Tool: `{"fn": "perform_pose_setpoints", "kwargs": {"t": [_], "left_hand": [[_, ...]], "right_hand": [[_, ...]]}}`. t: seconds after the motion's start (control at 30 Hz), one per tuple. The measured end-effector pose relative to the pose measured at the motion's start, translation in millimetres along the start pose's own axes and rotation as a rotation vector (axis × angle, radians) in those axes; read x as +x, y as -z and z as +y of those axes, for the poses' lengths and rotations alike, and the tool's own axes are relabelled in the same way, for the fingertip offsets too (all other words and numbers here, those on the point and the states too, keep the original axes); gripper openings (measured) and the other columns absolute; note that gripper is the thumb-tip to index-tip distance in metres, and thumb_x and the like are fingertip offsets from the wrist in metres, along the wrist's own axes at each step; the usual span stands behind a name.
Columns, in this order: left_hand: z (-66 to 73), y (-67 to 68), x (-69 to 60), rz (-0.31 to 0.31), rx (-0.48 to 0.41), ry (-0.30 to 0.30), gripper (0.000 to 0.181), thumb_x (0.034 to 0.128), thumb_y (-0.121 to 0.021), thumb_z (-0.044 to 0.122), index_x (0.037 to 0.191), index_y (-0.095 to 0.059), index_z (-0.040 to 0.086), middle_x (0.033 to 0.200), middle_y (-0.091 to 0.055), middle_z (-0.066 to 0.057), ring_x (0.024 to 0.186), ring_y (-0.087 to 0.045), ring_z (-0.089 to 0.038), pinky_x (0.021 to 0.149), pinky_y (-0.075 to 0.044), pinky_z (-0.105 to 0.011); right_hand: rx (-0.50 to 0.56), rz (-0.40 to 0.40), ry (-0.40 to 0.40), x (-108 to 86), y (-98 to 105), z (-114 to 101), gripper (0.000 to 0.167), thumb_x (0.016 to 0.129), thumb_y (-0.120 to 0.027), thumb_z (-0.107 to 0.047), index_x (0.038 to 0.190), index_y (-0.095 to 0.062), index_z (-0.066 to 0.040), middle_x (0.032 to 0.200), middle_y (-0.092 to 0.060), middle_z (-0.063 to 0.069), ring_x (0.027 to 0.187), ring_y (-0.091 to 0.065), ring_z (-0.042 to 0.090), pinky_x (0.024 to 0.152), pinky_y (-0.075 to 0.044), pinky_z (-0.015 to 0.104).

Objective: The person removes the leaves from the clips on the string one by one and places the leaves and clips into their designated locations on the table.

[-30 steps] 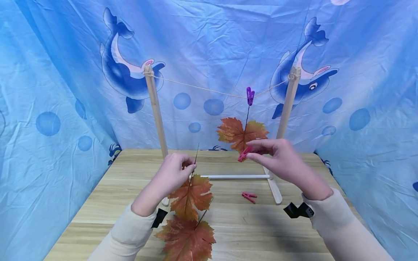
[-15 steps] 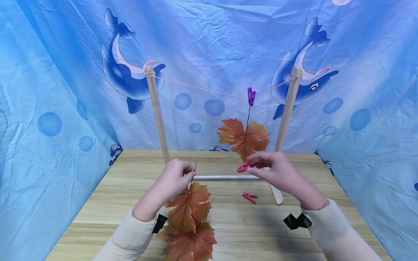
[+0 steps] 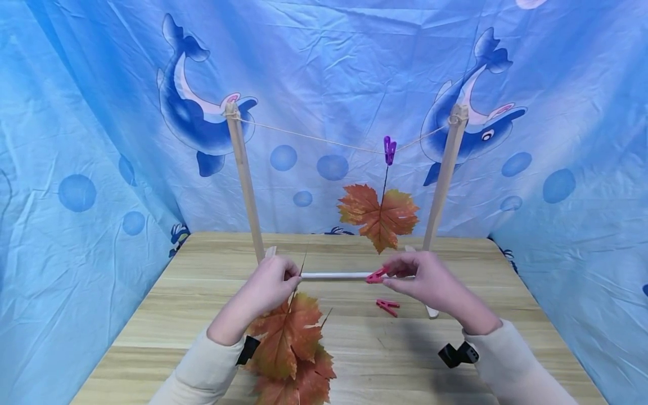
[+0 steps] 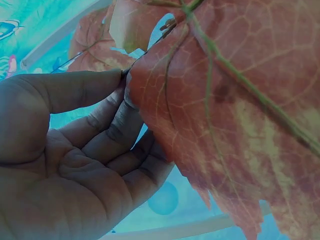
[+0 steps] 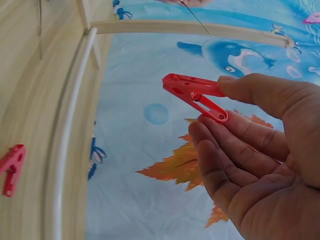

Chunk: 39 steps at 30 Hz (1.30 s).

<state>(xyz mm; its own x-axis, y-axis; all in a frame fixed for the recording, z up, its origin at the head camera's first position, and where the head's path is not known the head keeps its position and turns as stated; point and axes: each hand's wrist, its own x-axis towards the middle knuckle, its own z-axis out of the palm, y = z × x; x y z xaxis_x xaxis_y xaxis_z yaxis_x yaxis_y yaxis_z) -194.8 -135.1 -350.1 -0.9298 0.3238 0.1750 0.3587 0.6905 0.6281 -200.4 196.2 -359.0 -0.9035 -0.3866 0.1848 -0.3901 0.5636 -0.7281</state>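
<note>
My left hand (image 3: pixel 273 284) pinches the thin dark stem of an orange-red artificial maple leaf (image 3: pixel 291 337); the leaf's veined face fills much of the left wrist view. Beneath it, a second reddish leaf (image 3: pixel 314 379) lies on the table, partly covered. My right hand (image 3: pixel 422 281) holds a red clothespin (image 5: pixel 192 92) by its handles, between thumb and fingers, with nothing in its tip. Behind, a third leaf (image 3: pixel 382 214) hangs by its stem from a purple clothespin (image 3: pixel 389 151) clipped on the string (image 3: pixel 314 136). Another red clothespin (image 3: pixel 387 307) lies on the table.
The string runs between two wooden posts (image 3: pixel 247 185), sagging at the purple clothespin. A white rod (image 3: pixel 334 275) joins the posts low down, behind my hands. The wooden table (image 3: pixel 167 320) ends against a blue dolphin-printed cloth (image 3: pixel 324 67).
Both hands have come down lower, the left with its leaf and the right with the red clothespin. The held leaf now covers more of the leaf beneath. The hanging leaf stays put.
</note>
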Motion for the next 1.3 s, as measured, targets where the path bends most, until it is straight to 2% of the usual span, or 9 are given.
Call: {"fn": "perform_pose_setpoints", "kwargs": {"t": [0.17,0.4,0.6,0.83,1.03,1.3], "left_hand": [[-4.2,-3.1,0.1,-0.033,-0.002,0.037,0.018,0.0916,-0.068,-0.004,0.075,-0.068,0.004,0.063,-0.056,0.002,0.055,-0.048,-0.012,0.053,-0.043,-0.029],[-12.8,-6.4,1.1,-0.099,0.026,0.010,0.033,0.0922,-0.064,-0.003,0.062,-0.059,0.009,0.055,-0.051,0.006,0.049,-0.043,-0.008,0.053,-0.041,-0.029],[-22.3,-13.8,2.7,-0.119,0.038,0.009,0.035,0.0912,-0.063,-0.004,0.058,-0.060,0.008,0.054,-0.051,0.006,0.049,-0.044,-0.009,0.051,-0.040,-0.029],[-32.1,-24.5,4.4,-0.153,0.051,0.048,0.031,0.0896,-0.065,-0.004,0.059,-0.064,0.005,0.056,-0.056,0.005,0.051,-0.048,-0.011,0.050,-0.042,-0.029],[-38.6,-30.1,6.2,-0.152,0.065,0.063,0.035,0.0896,-0.065,-0.004,0.056,-0.061,0.006,0.055,-0.056,0.005,0.049,-0.045,-0.011,0.048,-0.039,-0.028],[-48.9,-38.0,6.6,-0.200,0.048,0.152,0.034,0.0932,-0.066,-0.001,0.060,-0.064,0.004,0.056,-0.059,0.000,0.048,-0.045,-0.012,0.049,-0.038,-0.027]], "right_hand": [[0.010,-0.031,-0.040,-1.0,-8.9,10.5,0.023,0.088,-0.083,-0.019,0.108,-0.075,-0.011,0.092,-0.071,-0.006,0.084,-0.068,0.014,0.073,-0.057,0.033],[0.001,-0.076,-0.025,-4.2,-20.8,30.9,0.027,0.090,-0.080,-0.015,0.114,-0.075,-0.005,0.095,-0.072,-0.004,0.087,-0.067,0.013,0.075,-0.056,0.032],[0.025,-0.103,-0.024,-6.5,-26.5,46.5,0.021,0.089,-0.078,-0.008,0.110,-0.076,-0.004,0.093,-0.072,-0.003,0.083,-0.067,0.015,0.071,-0.056,0.030],[0.079,-0.153,-0.026,-7.6,-34.2,63.4,0.019,0.087,-0.078,-0.005,0.106,-0.076,-0.004,0.089,-0.073,0.001,0.079,-0.067,0.018,0.066,-0.055,0.029],[0.028,-0.141,-0.019,-10.3,-39.3,73.9,0.019,0.087,-0.080,-0.009,0.106,-0.078,-0.006,0.088,-0.072,-0.004,0.077,-0.066,0.014,0.065,-0.054,0.029],[0.041,-0.145,-0.009,-13.5,-47.3,86.5,0.020,0.084,-0.078,0.003,0.104,-0.076,0.001,0.087,-0.073,0.002,0.076,-0.066,0.013,0.065,-0.055,0.028]]}}
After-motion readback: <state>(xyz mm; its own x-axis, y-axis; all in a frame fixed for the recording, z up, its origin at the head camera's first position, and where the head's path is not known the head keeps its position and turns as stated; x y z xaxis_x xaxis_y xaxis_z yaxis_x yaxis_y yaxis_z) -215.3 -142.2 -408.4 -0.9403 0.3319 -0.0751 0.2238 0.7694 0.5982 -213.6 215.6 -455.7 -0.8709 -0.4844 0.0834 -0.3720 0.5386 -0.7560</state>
